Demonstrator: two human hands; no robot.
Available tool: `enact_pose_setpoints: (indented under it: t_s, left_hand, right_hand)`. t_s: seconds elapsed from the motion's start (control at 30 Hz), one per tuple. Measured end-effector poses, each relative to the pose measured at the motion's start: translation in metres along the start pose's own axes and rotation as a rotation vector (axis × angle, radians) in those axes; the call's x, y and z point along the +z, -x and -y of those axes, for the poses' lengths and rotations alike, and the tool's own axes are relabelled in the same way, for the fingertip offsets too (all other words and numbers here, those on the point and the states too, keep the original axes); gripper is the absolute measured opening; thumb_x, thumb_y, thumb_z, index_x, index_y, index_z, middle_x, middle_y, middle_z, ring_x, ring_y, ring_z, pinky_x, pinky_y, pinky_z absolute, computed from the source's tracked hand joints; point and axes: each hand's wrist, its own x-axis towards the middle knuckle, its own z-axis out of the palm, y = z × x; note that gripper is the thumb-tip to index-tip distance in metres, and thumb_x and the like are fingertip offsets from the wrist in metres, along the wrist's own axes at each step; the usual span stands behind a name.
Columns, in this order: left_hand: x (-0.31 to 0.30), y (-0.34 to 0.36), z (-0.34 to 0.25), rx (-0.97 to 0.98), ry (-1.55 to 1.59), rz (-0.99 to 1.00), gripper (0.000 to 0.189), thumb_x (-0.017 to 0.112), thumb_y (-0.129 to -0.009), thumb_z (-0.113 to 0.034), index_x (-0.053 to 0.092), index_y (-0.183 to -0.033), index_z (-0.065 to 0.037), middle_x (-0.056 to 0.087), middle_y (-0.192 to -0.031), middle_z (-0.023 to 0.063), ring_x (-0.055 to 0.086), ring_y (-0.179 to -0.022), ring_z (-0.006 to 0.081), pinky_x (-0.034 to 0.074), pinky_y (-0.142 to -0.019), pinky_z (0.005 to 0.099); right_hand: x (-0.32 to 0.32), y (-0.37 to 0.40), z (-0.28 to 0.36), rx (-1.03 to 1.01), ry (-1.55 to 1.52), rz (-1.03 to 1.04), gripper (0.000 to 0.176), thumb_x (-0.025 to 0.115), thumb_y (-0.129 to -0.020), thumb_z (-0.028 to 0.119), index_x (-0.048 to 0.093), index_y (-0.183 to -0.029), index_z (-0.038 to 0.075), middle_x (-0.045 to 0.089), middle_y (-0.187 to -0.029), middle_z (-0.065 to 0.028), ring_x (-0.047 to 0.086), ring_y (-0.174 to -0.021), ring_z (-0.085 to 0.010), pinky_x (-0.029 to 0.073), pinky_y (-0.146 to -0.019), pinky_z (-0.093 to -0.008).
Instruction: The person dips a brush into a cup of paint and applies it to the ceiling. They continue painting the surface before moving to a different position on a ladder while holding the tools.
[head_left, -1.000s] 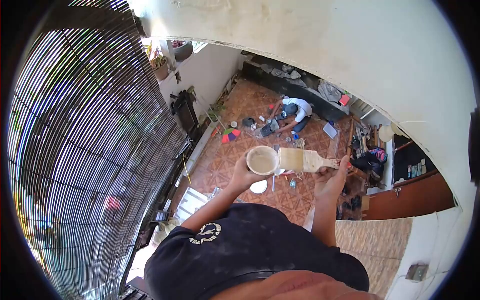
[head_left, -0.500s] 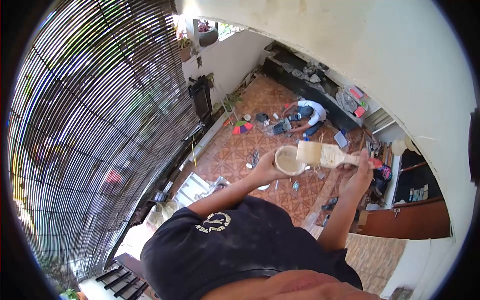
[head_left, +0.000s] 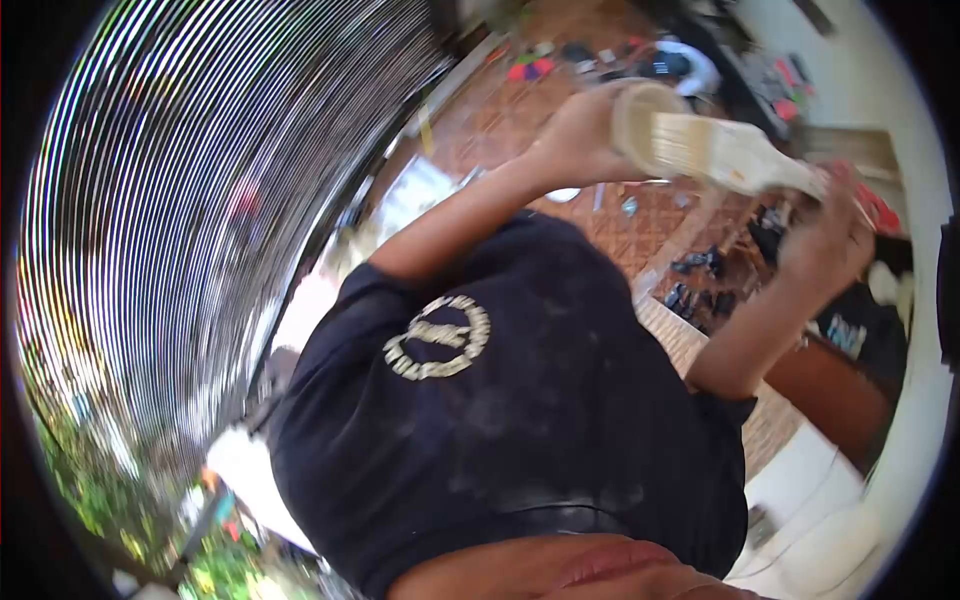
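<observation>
My left hand is wrapped round a small cream-coloured cup, raised out in front of me and tilted. In my right hand is a wide paintbrush with a pale, smeared body, gripped by its handle. The brush points left, and its light bristles overlap the mouth of the cup. What the cup contains is hidden at this angle.
Below, a person in a white top is bent low over the tiled floor, among scattered items. A slatted blind hangs at left; a pale wall rises at right.
My view has swung and blurred. Both hands appear higher and farther right, with the cup tilted more and the bristles now across its mouth. Both grips remain.
</observation>
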Motion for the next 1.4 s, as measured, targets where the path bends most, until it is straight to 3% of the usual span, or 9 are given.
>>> enact_pose_setpoints:
  t_s: [0.07, 0.1, 0.23, 0.4, 0.63, 0.83, 0.9, 1.0, 1.4]
  left_hand:
    - [-0.006, 0.007, 0.013, 0.043, -0.163, -0.080, 0.082, 0.094, -0.059, -0.030, 0.057, -0.126, -0.002, 0.067, -0.118, 0.0108, 0.065, -0.108, 0.0206, 0.050, -0.096, 0.0348]
    - [-0.003, 0.011, 0.020, 0.068, -0.060, -0.130, 0.073, 0.093, -0.060, -0.030, 0.060, -0.120, -0.004, 0.067, -0.112, 0.0111, 0.066, -0.102, 0.0237, 0.051, -0.091, 0.0356]
    - [-0.006, 0.029, 0.038, -0.044, 0.238, -0.194, 0.063, 0.090, -0.059, -0.029, 0.064, -0.111, -0.006, 0.068, -0.104, 0.0111, 0.067, -0.097, 0.0279, 0.052, -0.085, 0.0374]
    - [-0.015, 0.036, 0.061, -0.098, 0.048, -0.261, 0.068, 0.092, -0.056, -0.029, 0.063, -0.112, -0.004, 0.067, -0.105, 0.0124, 0.066, -0.098, 0.0284, 0.051, -0.087, 0.0369]
    - [-0.032, 0.012, 0.064, -0.167, 0.182, -0.103, 0.071, 0.092, -0.060, -0.030, 0.061, -0.117, -0.001, 0.067, -0.109, 0.0136, 0.066, -0.103, 0.0277, 0.051, -0.092, 0.0370]
    - [-0.035, 0.003, 0.064, -0.033, 0.037, -0.060, 0.081, 0.092, -0.061, -0.027, 0.055, -0.128, -0.002, 0.065, -0.119, 0.0142, 0.064, -0.112, 0.0262, 0.050, -0.097, 0.0377]
    - [-0.037, -0.002, 0.059, -0.062, 0.050, -0.009, 0.084, 0.093, -0.060, -0.026, 0.053, -0.130, -0.002, 0.065, -0.121, 0.0145, 0.064, -0.112, 0.0266, 0.049, -0.098, 0.0378]
    - [-0.037, -0.006, 0.050, -0.080, 0.033, 0.009, 0.083, 0.093, -0.061, -0.025, 0.053, -0.130, -0.001, 0.065, -0.121, 0.0137, 0.063, -0.114, 0.0246, 0.049, -0.098, 0.0371]
    - [-0.044, -0.017, 0.043, -0.097, -0.013, 0.098, 0.088, 0.092, -0.060, -0.024, 0.050, -0.133, 0.000, 0.063, -0.125, 0.0148, 0.063, -0.115, 0.0255, 0.048, -0.099, 0.0376]
  right_hand:
    - [-0.002, -0.003, -0.032, -0.017, 0.115, -0.029, 0.031, 0.058, -0.097, 0.018, 0.063, -0.102, -0.012, 0.066, -0.090, -0.0179, 0.063, -0.070, -0.0228, 0.054, -0.056, -0.0344]
    - [-0.007, -0.008, -0.051, -0.112, 0.059, 0.171, 0.032, 0.051, -0.099, 0.014, 0.062, -0.096, -0.015, 0.064, -0.085, -0.0171, 0.058, -0.063, -0.0186, 0.051, -0.056, -0.0265]
    - [0.038, 0.012, -0.070, 0.070, 0.179, -0.018, 0.031, 0.052, -0.100, 0.019, 0.058, -0.085, -0.007, 0.059, -0.079, -0.0115, 0.054, -0.062, -0.0159, 0.043, -0.056, -0.0266]
    - [0.053, 0.017, -0.083, 0.158, 0.256, -0.029, 0.032, 0.055, -0.099, 0.024, 0.057, -0.082, -0.004, 0.059, -0.079, -0.0101, 0.054, -0.063, -0.0146, 0.042, -0.057, -0.0259]
    - [0.073, 0.007, -0.082, 0.096, 0.229, -0.055, 0.041, 0.051, -0.101, 0.032, 0.062, -0.089, -0.007, 0.063, -0.079, -0.0123, 0.060, -0.063, -0.0178, 0.049, -0.058, -0.0270]
    - [0.098, 0.007, -0.058, 0.131, 0.182, 0.016, 0.026, 0.054, -0.100, 0.017, 0.063, -0.092, -0.006, 0.066, -0.081, -0.0136, 0.062, -0.065, -0.0145, 0.050, -0.059, -0.0258]
    - [0.100, 0.008, -0.060, 0.113, 0.316, 0.169, 0.016, 0.059, -0.097, 0.008, 0.064, -0.092, -0.006, 0.066, -0.079, -0.0107, 0.060, -0.063, -0.0111, 0.049, -0.059, -0.0250]
    - [0.107, 0.007, -0.058, -0.006, 0.409, 0.201, 0.010, 0.067, -0.091, 0.007, 0.068, -0.090, -0.002, 0.069, -0.079, -0.0082, 0.064, -0.064, -0.0103, 0.048, -0.057, -0.0251]
    - [0.101, 0.011, -0.053, -0.049, 0.426, 0.127, 0.012, 0.067, -0.093, 0.010, 0.067, -0.088, -0.001, 0.067, -0.074, -0.0060, 0.061, -0.060, -0.0085, 0.046, -0.054, -0.0252]
